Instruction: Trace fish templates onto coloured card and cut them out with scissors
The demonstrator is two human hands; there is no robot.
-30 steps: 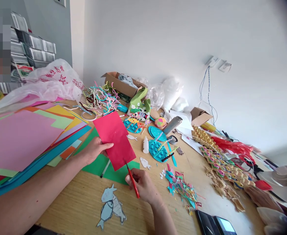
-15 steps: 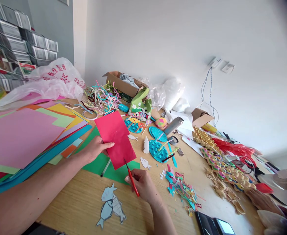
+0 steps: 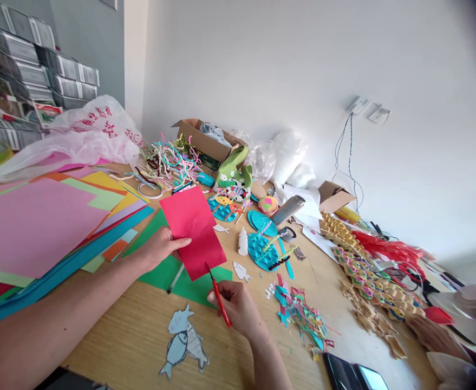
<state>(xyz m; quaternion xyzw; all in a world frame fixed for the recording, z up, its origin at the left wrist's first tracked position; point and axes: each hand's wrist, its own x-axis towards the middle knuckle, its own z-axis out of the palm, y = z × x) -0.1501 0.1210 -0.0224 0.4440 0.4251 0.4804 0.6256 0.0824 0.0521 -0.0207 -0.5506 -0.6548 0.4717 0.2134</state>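
My left hand [image 3: 168, 245] grips a red sheet of paper [image 3: 195, 225] by its left edge, thumb lying on top. In my right hand [image 3: 232, 303] is a pair of scissors [image 3: 220, 301] with red handles, its blades at the sheet's lower edge. Below the red sheet lies a green sheet [image 3: 199, 288] with a pen [image 3: 175, 279] on it. Nearer to me, paper fish cutouts [image 3: 184, 338] overlap on the table. A white fish cutout [image 3: 241, 271] rests right of the red sheet.
Stacked coloured paper [image 3: 38, 227] covers the left side. A glue bottle [image 3: 242, 241], blue egg-tray pieces [image 3: 262, 249] and a metal flask [image 3: 288, 210] stand beyond my hands. Paper scraps [image 3: 300, 314] and a phone [image 3: 355, 374] lie to the right. Pipe cleaners [image 3: 168, 162] are heaped behind.
The camera view has shifted very slightly. Both hands, the red sheet and the scissors keep nearly the same positions.
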